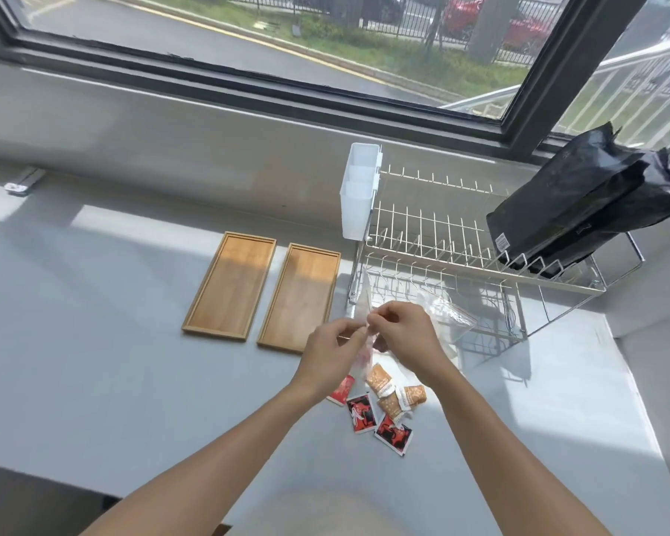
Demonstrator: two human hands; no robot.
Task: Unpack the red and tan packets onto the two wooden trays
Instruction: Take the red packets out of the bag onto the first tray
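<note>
While both hands pinched a clear plastic bag (364,303), left hand (331,355) and right hand (405,334) hid its contents | red (362,413) and tan packets (380,381) lay beneath on grey counter (113,361) | two rectangular wooden trays (229,286) bare.

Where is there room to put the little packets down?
Both wooden trays are bare inside. The grey counter left of them is open too. It is crowded near the hands, where red packets and tan packets lie beside the dish rack.
</note>
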